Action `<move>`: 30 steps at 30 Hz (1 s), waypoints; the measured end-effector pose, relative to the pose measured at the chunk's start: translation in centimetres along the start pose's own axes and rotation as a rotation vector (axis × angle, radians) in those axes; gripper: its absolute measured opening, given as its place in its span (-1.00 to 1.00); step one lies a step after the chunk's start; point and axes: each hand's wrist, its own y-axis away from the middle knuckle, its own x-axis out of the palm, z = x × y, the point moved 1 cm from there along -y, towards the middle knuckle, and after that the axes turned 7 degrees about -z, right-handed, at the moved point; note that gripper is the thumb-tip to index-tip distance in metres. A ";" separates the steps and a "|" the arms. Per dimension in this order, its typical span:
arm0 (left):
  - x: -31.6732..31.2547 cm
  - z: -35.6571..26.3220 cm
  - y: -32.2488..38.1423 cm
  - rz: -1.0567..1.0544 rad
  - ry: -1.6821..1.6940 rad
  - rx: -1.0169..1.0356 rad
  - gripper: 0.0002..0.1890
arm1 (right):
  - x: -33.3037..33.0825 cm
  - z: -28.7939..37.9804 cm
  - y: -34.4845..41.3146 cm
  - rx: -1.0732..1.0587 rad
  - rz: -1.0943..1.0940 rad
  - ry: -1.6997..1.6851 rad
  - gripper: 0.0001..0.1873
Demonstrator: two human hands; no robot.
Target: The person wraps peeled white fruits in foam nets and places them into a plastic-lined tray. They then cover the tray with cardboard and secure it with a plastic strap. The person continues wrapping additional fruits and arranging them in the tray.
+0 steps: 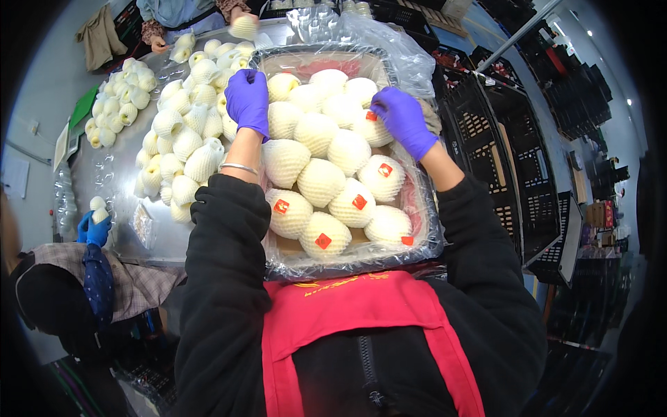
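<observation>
Before me is a crate point(435, 237) lined with clear plastic film, filled with round fruit in white foam nets point(321, 182). Several fruits in the near rows and at the right bear red stickers point(359, 201). My right hand point(404, 122), in a purple glove, rests its bent fingertips on a netted fruit point(376, 133) at the right side, beside its red sticker point(371, 115). Over the crate's left rim is my left hand point(247, 101), also gloved in purple, with its fingers curled in. Whether either hand pinches something small is hidden.
Piles of netted fruit point(185, 140) lie on the metal table point(122, 203) to my left. Blue-gloved hands point(95, 229) of a co-worker hold netted fruit there. Another person's hand point(242, 13) is at the far side. Black plastic crates point(484, 156) stand at the right.
</observation>
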 end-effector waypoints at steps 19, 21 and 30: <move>-0.2 -0.2 0.0 0.011 0.023 -0.029 -0.69 | -6.8 5.3 6.6 -0.052 0.250 -0.198 -0.81; -0.1 -0.1 0.0 0.024 0.023 -0.030 -0.69 | -7.1 5.7 7.3 -0.094 0.281 -0.139 -0.78; 0.3 0.6 -0.3 0.027 0.039 -0.020 -0.70 | -6.2 6.0 8.1 0.082 0.101 -0.215 -0.85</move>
